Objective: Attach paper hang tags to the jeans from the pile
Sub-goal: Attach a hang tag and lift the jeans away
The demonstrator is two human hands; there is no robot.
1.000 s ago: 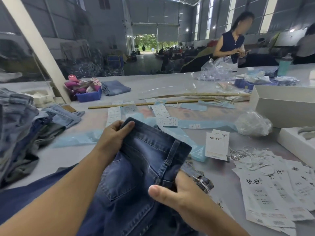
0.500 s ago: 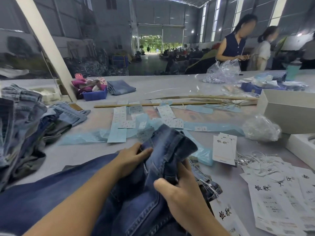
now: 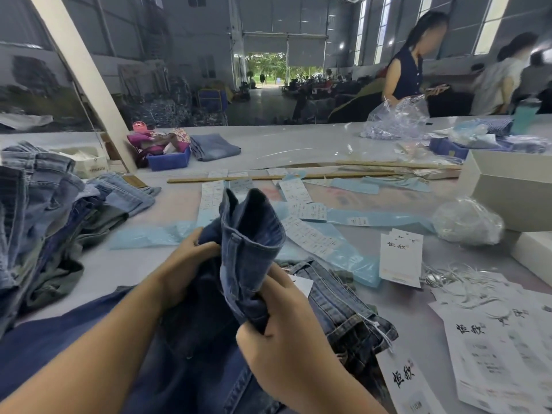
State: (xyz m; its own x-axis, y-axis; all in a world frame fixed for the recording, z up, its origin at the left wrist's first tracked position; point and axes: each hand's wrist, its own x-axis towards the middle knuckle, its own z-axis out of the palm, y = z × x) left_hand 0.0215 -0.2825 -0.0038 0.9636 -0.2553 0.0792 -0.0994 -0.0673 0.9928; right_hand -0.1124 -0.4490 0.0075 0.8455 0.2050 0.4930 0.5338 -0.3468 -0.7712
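I hold a pair of dark blue jeans (image 3: 251, 234) bunched upright in front of me. My left hand (image 3: 186, 258) grips the fabric on the left side. My right hand (image 3: 286, 333) grips the waistband fold from below and right. Under them lies another pair of jeans (image 3: 343, 309) with a white hang tag (image 3: 406, 380) on a string. A stack of paper hang tags (image 3: 400, 255) lies to the right, and loose printed tags (image 3: 495, 354) spread at the far right beside white strings (image 3: 454, 282). The pile of jeans (image 3: 38, 219) sits at the left.
Sticker strips (image 3: 298, 210) on blue backing lie mid-table behind a long wooden stick (image 3: 268, 177). White boxes (image 3: 507, 195) stand at the right, with a crumpled plastic bag (image 3: 466, 221) beside them. A blue bin (image 3: 168, 159) and folded jeans (image 3: 215, 146) sit farther back. Two people stand beyond the table.
Both hands have gathered and lifted the jeans, so the waistband now stands bunched upright. The tagged pair underneath has come into fuller view.
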